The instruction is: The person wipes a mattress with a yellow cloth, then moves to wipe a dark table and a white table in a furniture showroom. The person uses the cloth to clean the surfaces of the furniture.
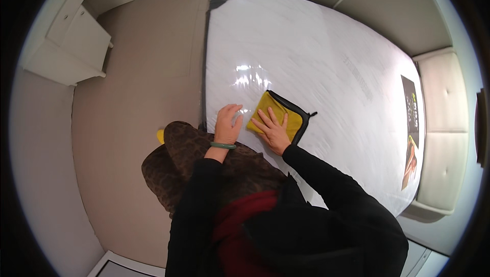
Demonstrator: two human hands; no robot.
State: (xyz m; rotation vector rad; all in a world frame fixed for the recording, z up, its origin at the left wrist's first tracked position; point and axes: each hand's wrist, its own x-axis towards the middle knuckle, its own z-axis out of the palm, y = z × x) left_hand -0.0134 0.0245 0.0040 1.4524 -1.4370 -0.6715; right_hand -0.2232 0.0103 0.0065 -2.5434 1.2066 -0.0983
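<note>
A yellow cloth (292,122) with a dark edging and a small loop at one corner lies folded on the plastic-wrapped white mattress (316,47). Flat on top of it rests my right hand (274,131), fingers spread. My left hand (227,125), with a green bangle (223,145) at the wrist, is just left of the cloth near the mattress edge. Its fingers are loosely bent and apart, holding nothing. Whether that hand touches the plastic, I cannot tell.
A padded cream headboard (446,91) stands at the mattress's right end. Printed dark labels (410,131) lie beside it. White drawer furniture (81,42) is at the far left, across the beige floor (138,88). My patterned trouser legs (173,167) are against the mattress's near-left edge.
</note>
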